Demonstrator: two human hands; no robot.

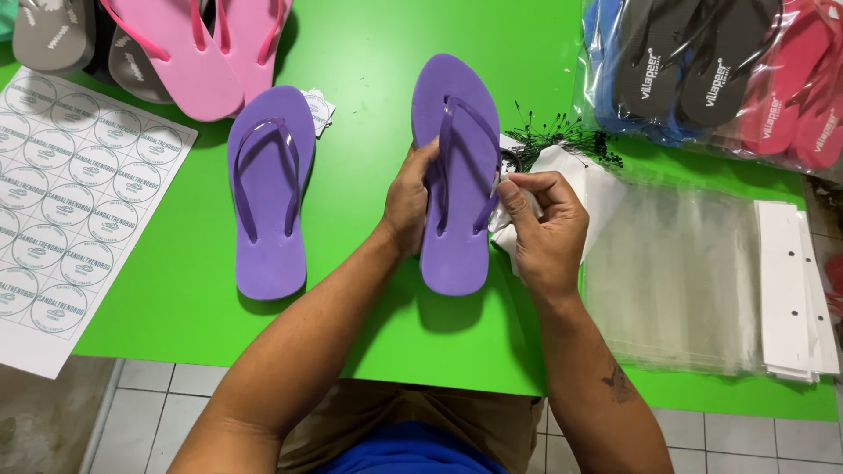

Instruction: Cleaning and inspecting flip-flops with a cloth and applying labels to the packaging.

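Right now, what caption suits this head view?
Two hands, left hand and right hand, hold a purple flip-flop over a green table.

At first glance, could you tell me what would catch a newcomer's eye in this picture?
The bright green table stands out first, with a purple flip-flop at its centre held between the left hand and the right hand. Its purple twin lies flat just to the left. A white sheet of round stickers fills the table's left edge, and a stack of clear plastic bags lies on the right.
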